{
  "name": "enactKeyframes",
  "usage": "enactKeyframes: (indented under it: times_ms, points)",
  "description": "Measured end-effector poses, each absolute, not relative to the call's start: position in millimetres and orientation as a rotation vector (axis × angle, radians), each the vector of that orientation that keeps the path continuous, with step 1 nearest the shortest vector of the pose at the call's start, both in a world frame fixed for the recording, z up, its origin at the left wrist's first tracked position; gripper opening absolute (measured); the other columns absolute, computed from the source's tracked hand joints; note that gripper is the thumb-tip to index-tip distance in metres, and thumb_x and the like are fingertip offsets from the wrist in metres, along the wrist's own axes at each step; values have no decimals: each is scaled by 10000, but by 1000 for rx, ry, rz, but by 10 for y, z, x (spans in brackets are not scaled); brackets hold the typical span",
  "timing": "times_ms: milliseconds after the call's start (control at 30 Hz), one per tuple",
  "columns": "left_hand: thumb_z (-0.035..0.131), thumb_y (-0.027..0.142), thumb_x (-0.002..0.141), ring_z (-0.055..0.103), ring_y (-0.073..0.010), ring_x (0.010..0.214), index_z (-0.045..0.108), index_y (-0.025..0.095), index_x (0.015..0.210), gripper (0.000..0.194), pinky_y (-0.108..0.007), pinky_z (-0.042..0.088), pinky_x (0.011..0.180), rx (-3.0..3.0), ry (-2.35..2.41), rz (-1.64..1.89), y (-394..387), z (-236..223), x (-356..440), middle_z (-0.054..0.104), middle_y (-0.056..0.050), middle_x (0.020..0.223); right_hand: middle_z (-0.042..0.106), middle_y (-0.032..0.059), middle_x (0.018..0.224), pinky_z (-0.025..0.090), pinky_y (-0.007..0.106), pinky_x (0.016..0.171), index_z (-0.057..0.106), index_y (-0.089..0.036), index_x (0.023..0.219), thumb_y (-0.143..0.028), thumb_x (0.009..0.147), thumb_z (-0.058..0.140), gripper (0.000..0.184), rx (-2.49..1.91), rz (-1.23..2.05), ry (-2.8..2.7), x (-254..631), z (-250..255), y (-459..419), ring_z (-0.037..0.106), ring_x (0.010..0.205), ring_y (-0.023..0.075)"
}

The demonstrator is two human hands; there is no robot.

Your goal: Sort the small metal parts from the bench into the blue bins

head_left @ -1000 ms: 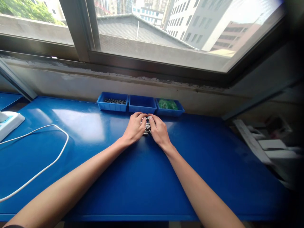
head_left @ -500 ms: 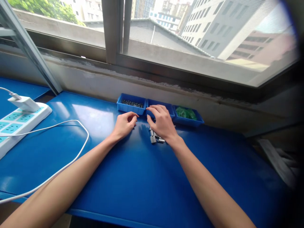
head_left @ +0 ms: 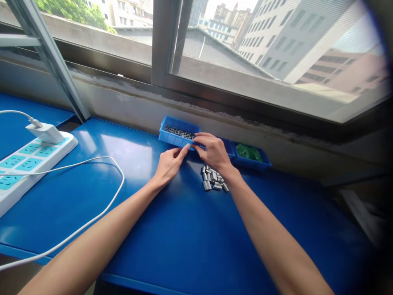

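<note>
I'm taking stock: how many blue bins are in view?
3 in a row: left bin, holding small metal parts; middle bin, partly hidden behind the right hand; right bin, holding green plastic.

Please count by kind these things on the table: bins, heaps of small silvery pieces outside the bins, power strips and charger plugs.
Blue rectangular plastic bins: 3
Heap of small silvery pieces outside the bins: 1
White-and-turquoise plastic power strip: 1
White block-shaped charger plug: 1
Total: 6
</note>
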State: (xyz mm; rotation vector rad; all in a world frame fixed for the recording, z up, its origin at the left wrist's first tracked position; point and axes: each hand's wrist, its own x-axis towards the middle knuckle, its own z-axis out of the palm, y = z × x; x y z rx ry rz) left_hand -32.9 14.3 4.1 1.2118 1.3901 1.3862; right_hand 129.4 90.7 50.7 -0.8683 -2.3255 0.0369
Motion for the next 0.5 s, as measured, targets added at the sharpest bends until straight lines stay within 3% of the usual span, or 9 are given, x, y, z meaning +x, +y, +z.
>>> enactKeyframes:
  times_ms: [200, 300, 400, 500]
  points:
    - [821, 467, 750, 625, -269, 1202, 663, 246, 1155, 488, -398, 499, 1020, 756, 676, 1425, 166, 92, -228, 697, -49, 1219, 779, 42, 994, 564, 386, 981, 774, -227, 932, -209, 872, 674, 118, -792, 173, -2230, 1507, 708, 497, 708, 1078, 255]
    - [849, 377, 739, 655, -265, 1130, 652, 191, 1161, 501, -413, 491, 1029, 756, 529, 1460, 152, 122, -190, 707, -75, 1156, 762, 41, 1104, 551, 378, 1013, 741, -235, 1052, -252, 895, 671, 173, -778, 317, -2243, 1673, 660, 304, 704, 1096, 240]
    - [875, 332, 706, 675, -247, 1029, 642, 163, 1142, 522, -401, 520, 965, 760, 600, 1497, 131, 152, -222, 710, -81, 1094, 684, 78, 1286, 540, 407, 1031, 626, -229, 1264, -279, 891, 678, 380, -866, 376, -2179, 1873, 500, 197, 662, 1172, 254]
    - [894, 320, 673, 673, -214, 948, 634, 170, 1116, 535, -360, 543, 877, 764, 705, 1514, 120, 171, -292, 702, -59, 1026, 650, 122, 1333, 471, 494, 1097, 626, -208, 1253, -311, 922, 634, 347, -1015, 236, -2296, 2000, 296, 147, 570, 1295, 302]
